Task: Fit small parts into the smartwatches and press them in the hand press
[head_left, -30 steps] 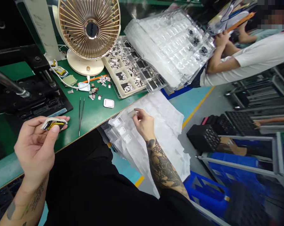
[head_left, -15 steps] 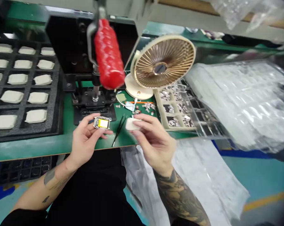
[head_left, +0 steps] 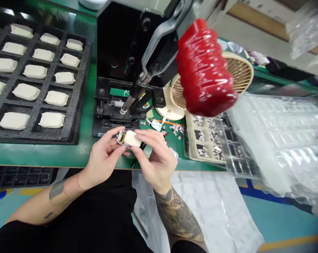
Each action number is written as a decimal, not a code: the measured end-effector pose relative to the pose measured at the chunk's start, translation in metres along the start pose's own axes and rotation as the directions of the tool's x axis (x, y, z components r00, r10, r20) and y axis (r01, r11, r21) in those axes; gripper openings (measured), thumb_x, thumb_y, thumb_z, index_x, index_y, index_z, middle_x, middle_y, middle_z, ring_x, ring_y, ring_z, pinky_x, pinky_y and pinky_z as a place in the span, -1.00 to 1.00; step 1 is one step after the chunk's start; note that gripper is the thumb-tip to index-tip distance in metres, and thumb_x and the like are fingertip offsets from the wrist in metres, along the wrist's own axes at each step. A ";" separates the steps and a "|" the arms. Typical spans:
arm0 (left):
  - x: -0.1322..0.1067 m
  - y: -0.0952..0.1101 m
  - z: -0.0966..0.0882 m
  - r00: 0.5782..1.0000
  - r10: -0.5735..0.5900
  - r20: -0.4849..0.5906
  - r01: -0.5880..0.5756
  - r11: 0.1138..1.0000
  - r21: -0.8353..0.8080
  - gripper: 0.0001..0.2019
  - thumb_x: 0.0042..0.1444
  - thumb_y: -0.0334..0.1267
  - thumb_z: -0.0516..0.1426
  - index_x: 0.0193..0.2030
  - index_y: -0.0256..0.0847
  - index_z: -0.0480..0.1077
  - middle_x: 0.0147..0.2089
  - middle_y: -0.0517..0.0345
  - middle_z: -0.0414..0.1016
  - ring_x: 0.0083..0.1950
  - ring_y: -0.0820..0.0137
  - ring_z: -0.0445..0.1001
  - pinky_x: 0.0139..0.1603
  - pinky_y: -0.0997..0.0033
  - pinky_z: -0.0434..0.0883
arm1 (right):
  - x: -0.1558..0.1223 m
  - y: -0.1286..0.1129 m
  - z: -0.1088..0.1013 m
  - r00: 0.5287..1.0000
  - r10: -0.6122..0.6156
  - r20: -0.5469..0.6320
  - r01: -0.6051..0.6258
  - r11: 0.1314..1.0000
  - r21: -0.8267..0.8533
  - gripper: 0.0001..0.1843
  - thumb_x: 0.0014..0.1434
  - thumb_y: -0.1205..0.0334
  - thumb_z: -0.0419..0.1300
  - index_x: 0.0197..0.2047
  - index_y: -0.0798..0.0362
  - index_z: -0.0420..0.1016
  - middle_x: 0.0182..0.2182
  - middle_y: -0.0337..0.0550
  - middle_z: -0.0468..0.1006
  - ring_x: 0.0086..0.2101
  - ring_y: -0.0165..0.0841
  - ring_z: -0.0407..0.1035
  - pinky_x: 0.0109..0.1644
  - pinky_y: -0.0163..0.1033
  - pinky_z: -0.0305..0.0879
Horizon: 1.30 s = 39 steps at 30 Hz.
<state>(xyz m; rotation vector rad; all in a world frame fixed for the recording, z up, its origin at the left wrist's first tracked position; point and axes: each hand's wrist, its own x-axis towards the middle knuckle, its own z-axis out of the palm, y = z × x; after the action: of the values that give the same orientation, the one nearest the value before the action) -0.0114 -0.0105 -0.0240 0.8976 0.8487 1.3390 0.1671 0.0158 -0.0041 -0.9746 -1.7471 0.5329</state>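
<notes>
My left hand (head_left: 106, 154) holds a small cream casing (head_left: 122, 137) with a yellow part showing inside, just above the green bench edge. My right hand (head_left: 156, 156) pinches a cream cover piece (head_left: 133, 139) and presses it onto that casing, so both hands meet over the one assembly. Right behind them stands a black hand press (head_left: 122, 88) whose lever ends in a big red grip (head_left: 205, 68).
A black foam tray (head_left: 74, 105) with several cream casings fills the left bench. A beige fan (head_left: 236, 72), a compartment box of small metal parts (head_left: 201, 140) and stacked clear blister trays (head_left: 280, 140) lie right. White plastic sheets (head_left: 206, 207) hang over my lap.
The view swung left from the plastic sheets to the press. My right hand brought a cream cover from the sheets to the casing in my left hand, and the two pieces now meet.
</notes>
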 end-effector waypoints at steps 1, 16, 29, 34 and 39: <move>0.000 -0.001 0.000 1.000 0.004 0.009 -0.004 1.000 0.007 -0.54 0.50 -0.26 0.35 0.46 -0.17 0.44 0.17 -0.05 0.81 0.06 0.21 0.84 0.06 0.28 0.82 | 0.000 0.000 0.000 1.000 -0.001 0.012 0.001 1.000 -0.004 -0.55 0.36 0.40 0.49 0.25 -0.18 0.72 0.17 -0.09 0.78 0.15 -0.08 0.61 0.34 0.25 0.58; -0.001 0.001 -0.004 0.997 0.074 0.005 -0.073 0.997 -0.025 -0.73 0.57 -0.20 0.29 0.31 -0.17 0.48 0.11 -0.05 0.83 0.10 0.18 0.85 0.09 0.27 0.79 | -0.008 -0.002 0.004 0.998 0.008 0.060 -0.009 1.000 0.014 -0.47 0.42 0.37 0.42 0.37 -0.21 0.64 0.31 -0.02 0.67 0.28 -0.06 0.57 0.38 0.24 0.60; -0.008 0.004 -0.010 0.982 0.173 0.078 -0.188 0.941 0.282 -0.75 0.51 -0.29 0.34 0.25 -0.04 0.71 0.15 0.14 0.84 0.04 0.30 0.86 0.17 0.43 0.75 | -0.008 -0.005 0.003 0.978 0.183 0.096 -0.198 0.963 0.185 -0.89 0.58 0.15 0.28 0.02 -0.08 0.65 -0.05 -0.06 0.69 0.01 -0.19 0.60 0.16 0.02 0.58; -0.012 0.003 -0.013 0.961 0.263 0.091 -0.274 0.840 0.467 -0.75 0.51 -0.33 0.33 0.24 -0.03 0.71 0.07 0.18 0.85 -0.04 0.36 0.86 0.09 0.52 0.73 | -0.007 -0.006 0.004 0.993 0.093 0.070 -0.104 0.979 0.174 -0.89 0.55 0.20 0.31 0.09 -0.06 0.62 -0.02 -0.06 0.68 0.01 -0.22 0.59 0.15 -0.02 0.57; -0.015 0.004 -0.020 0.939 0.324 0.115 -0.329 0.755 0.567 -0.76 0.46 -0.35 0.37 0.20 -0.05 0.73 0.06 0.19 0.86 -0.09 0.37 0.85 -0.02 0.56 0.72 | -0.010 -0.010 0.009 0.999 0.003 0.043 -0.009 0.989 0.150 -0.90 0.54 0.17 0.35 0.04 -0.02 0.60 -0.07 -0.05 0.69 -0.02 -0.23 0.62 0.11 -0.06 0.62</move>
<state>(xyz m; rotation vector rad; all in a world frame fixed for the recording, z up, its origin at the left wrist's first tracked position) -0.0315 -0.0247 -0.0291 1.5947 1.1627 1.3872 0.1567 0.0031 -0.0061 -0.8686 -1.7152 0.6832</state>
